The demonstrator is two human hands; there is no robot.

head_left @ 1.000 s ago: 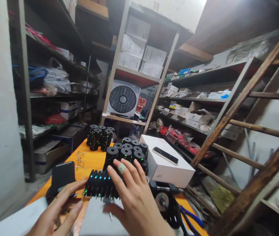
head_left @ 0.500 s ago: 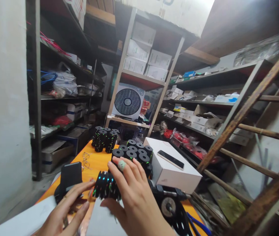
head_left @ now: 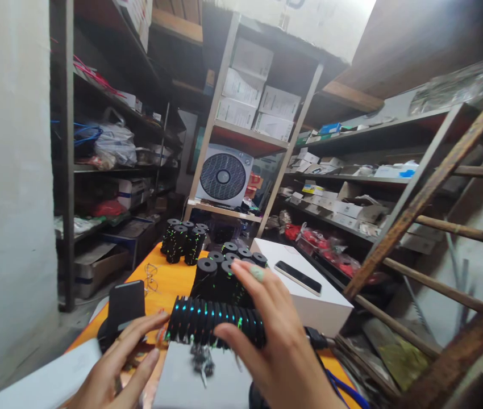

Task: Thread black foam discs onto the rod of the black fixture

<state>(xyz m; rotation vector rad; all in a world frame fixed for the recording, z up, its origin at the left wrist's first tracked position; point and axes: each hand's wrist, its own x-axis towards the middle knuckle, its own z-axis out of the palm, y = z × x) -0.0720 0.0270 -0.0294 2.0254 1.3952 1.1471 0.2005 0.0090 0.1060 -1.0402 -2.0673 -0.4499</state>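
A long black ridged roll (head_left: pixel 196 318), like a row of discs with blue and green glints, lies across a white surface (head_left: pixel 173 383). My right hand (head_left: pixel 278 318) reaches over its right part, thumb in front and fingers stretched out behind, spread wide. Whether it presses on the roll is unclear. At the left end, my left hand (head_left: pixel 124 352) has its index fingertip by the end disc and its thumb apart below. Something small and orange shows between those fingertips. A blurred clump of small metal pieces (head_left: pixel 202 360) hangs at the roll's front.
Upright black rolls (head_left: pixel 207 266) stand behind on the orange table (head_left: pixel 160 261), with another group (head_left: pixel 180 241) farther left. A phone (head_left: pixel 298 277) lies on a white box (head_left: pixel 330 309). A black stand (head_left: pixel 126 304) is at left; a rusty ladder (head_left: pixel 412 199) leans at right.
My right hand has moved right along the black roll, uncovering its middle and the metal clump. My left hand stays at the left end.
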